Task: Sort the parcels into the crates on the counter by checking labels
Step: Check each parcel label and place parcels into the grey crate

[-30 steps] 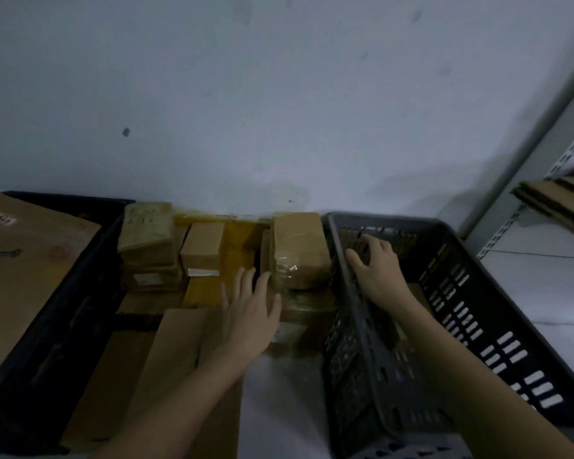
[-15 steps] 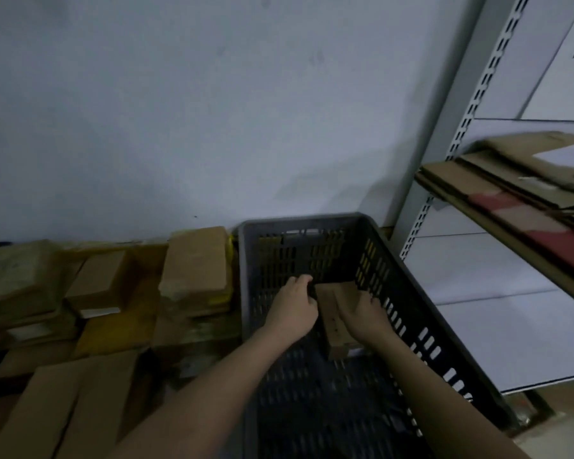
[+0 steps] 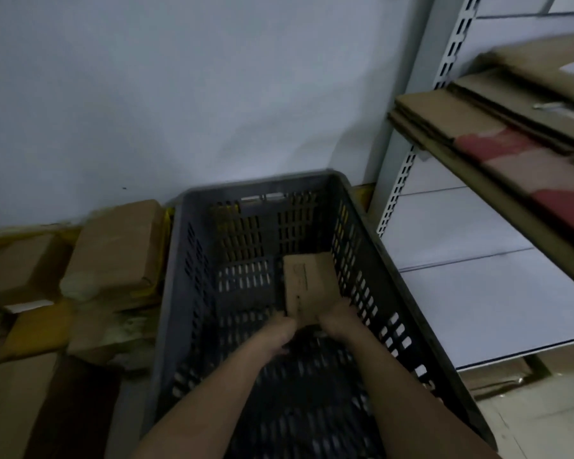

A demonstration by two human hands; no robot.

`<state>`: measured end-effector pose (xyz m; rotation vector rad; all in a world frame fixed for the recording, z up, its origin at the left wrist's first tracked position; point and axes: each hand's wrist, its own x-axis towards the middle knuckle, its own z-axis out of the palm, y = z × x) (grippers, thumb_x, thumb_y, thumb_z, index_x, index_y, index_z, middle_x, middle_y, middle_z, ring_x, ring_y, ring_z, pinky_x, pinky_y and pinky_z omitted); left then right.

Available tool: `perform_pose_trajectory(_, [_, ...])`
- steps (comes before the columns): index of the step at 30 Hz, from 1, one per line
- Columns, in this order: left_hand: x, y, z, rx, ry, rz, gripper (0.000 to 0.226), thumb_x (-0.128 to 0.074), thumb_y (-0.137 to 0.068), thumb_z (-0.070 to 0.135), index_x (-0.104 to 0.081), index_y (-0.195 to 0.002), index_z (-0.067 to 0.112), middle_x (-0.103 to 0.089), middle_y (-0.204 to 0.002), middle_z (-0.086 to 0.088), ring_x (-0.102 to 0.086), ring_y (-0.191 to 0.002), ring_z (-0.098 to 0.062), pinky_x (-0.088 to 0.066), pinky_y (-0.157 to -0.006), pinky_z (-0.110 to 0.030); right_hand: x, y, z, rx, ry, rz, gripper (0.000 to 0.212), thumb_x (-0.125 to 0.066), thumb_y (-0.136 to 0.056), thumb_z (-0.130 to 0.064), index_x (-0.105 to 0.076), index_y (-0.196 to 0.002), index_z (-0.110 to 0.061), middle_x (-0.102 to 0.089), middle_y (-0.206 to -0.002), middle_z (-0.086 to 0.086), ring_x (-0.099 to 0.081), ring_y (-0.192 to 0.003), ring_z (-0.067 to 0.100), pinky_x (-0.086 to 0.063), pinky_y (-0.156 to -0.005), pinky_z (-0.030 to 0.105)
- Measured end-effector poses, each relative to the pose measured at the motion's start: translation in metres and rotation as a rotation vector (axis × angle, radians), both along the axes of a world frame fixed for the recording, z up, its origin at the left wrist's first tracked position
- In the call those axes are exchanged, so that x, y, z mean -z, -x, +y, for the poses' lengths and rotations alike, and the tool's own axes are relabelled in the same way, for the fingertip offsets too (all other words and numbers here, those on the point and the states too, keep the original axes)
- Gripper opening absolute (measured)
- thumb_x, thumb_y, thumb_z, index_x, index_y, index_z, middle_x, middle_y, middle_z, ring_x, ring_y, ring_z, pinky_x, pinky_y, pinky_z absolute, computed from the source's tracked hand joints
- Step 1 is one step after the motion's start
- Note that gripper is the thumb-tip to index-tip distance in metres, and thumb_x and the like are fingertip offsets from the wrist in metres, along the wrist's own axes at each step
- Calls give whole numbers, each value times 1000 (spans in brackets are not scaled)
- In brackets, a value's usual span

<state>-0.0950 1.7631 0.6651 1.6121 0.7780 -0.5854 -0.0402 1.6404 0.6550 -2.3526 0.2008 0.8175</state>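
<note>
A small brown cardboard parcel [image 3: 307, 284] with a printed top face lies inside the dark grey slotted crate [image 3: 179, 270], near its far right wall. Both my hands are down in the crate at the parcel's near end. My right hand [image 3: 337, 318] grips its near right corner. My left hand [image 3: 280, 329] holds the near left edge, with fingers curled under and partly hidden. Several other taped brown parcels [image 3: 113, 246] are piled on the counter left of the crate.
Flat cardboard sheets [image 3: 17, 402] lie at the lower left. A white metal shelf upright [image 3: 408, 154] stands right of the crate. Folded cardboard [image 3: 497, 140] juts out from the shelf above the crate's right side. A grey wall runs behind.
The view has swung right from the parcel pile to the crate. Both hands went into the crate and took hold of the small parcel, now drawn a little nearer me.
</note>
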Motion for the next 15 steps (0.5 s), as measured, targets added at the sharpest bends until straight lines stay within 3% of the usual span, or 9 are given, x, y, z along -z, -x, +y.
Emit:
perform_pose_trajectory(5, [7, -4, 1, -162, 18, -24, 43, -48, -101, 40, -46, -138, 19, -62, -122, -9, -60, -103, -25, -50, -85, -35, -8, 3, 8, 96, 31, -31, 68, -53, -94, -22, -24, -153, -5, -19, -159, 21, -25, -145, 40, -29, -116, 39])
perform_pose_trajectory(8, [6, -8, 10, -272, 21, -118, 38, -48, -101, 42, -45, -130, 19, -63, -113, -6, -62, -96, -23, -52, -70, -32, -15, 1, 12, 197, -115, -68, 67, -52, -92, -18, -24, -153, -15, -30, -153, 22, -40, -135, 40, -41, -109, 41])
perform_pose_trajectory(11, [1, -10, 11, -370, 114, -165, 29, -54, -99, 42, -46, -120, 24, -62, -116, -7, -62, -101, -26, -59, -79, -44, -23, -1, 15, 256, -266, -141, 54, -52, -92, -16, -32, -142, -18, -53, -135, 19, -59, -113, 36, -50, -97, 44])
perform_pose_trajectory(15, [-12, -12, 14, -483, 193, -327, 41, -66, -93, 39, -45, -126, 28, -61, -120, -6, -63, -105, -25, -60, -76, -38, -37, 1, 21, 298, -366, -262, 44, -49, -98, -16, -36, -140, -18, -54, -134, 17, -58, -112, 35, -49, -97, 47])
